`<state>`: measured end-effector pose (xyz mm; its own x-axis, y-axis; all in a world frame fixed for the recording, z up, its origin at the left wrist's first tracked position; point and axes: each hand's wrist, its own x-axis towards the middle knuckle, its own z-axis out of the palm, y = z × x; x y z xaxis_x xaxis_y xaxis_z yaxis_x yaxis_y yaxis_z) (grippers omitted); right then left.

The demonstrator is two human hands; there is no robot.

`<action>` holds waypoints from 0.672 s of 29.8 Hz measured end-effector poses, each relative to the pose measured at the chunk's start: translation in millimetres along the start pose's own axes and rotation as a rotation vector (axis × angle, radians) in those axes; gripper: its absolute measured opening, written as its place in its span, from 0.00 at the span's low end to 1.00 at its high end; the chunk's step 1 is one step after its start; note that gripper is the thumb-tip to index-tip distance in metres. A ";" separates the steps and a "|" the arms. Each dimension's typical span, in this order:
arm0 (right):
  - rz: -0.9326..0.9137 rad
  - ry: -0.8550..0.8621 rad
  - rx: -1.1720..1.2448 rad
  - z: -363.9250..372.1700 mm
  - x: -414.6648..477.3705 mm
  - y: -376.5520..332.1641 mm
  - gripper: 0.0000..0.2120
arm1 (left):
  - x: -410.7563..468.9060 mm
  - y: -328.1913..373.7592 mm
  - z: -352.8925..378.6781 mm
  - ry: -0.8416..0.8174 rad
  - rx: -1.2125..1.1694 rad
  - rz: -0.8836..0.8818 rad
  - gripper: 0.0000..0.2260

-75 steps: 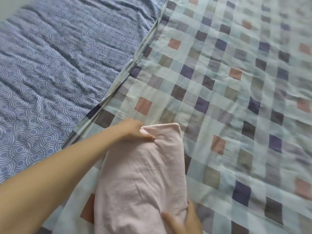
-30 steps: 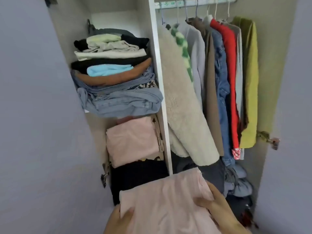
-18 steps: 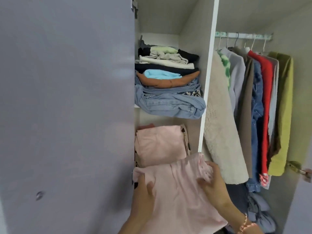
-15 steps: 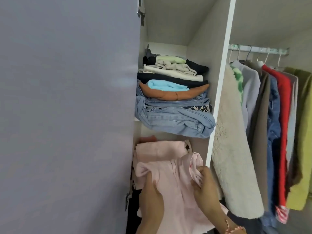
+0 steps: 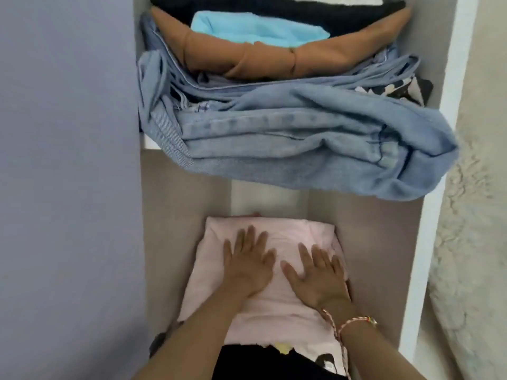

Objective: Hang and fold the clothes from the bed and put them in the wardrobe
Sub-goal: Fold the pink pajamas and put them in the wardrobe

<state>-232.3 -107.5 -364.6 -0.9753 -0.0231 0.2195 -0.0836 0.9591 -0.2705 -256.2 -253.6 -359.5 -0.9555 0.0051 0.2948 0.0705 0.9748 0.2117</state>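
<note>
Below the jeans (image 5: 301, 138), left hand (image 5: 247, 267), right hand (image 5: 315, 278) flat on pink garment (image 5: 285, 231), fingers (image 5: 251, 237) spread, side gaps.

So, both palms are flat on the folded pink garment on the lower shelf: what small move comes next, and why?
Probably lift both hands away. The left hand and right hand lie flat on the pink garment, which already rests on the pile.

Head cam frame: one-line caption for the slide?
Left hand and right hand press flat on the folded pink garment in the wardrobe, below the stacked jeans.
</note>
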 end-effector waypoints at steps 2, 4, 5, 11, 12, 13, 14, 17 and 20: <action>-0.015 -0.051 0.003 -4.1 8.8 -2.0 0.34 | 12.4 -1.4 -2.2 -0.037 0.003 0.013 0.24; -0.009 -0.134 -0.031 -3.5 11.0 -0.1 0.35 | 15.6 -1.9 -1.7 -0.093 0.010 -0.009 0.24; -0.004 -0.179 -0.044 -6.1 8.0 0.8 0.35 | 13.1 -1.4 0.1 -0.107 0.047 -0.007 0.24; -0.159 -0.210 0.038 -79.2 -60.8 -19.3 0.32 | -22.6 20.7 -37.7 -0.075 0.185 -0.116 0.25; -0.194 -0.175 0.061 -96.0 -80.9 -20.4 0.31 | -37.2 28.4 -45.6 -0.062 0.130 -0.107 0.25; -0.232 -0.151 0.089 -109.2 -101.1 -20.7 0.31 | -53.5 35.9 -51.9 -0.062 0.117 -0.096 0.25; -0.262 -0.128 0.117 -124.0 -122.6 -19.9 0.30 | -70.1 43.3 -58.1 -0.076 0.091 -0.091 0.25; -0.303 -0.091 0.252 -158.0 -180.9 -24.2 0.26 | -124.8 63.1 -83.6 -0.063 0.013 -0.095 0.25; -0.366 -0.102 0.454 -196.9 -264.5 -44.5 0.24 | -220.0 86.5 -130.6 0.260 -0.069 0.065 0.24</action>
<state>69.6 -88.5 -226.1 -0.8794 -0.3785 0.2889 -0.4755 0.6670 -0.5736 -2.5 -199.5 -284.4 -0.8434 0.0011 0.5373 0.1571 0.9568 0.2447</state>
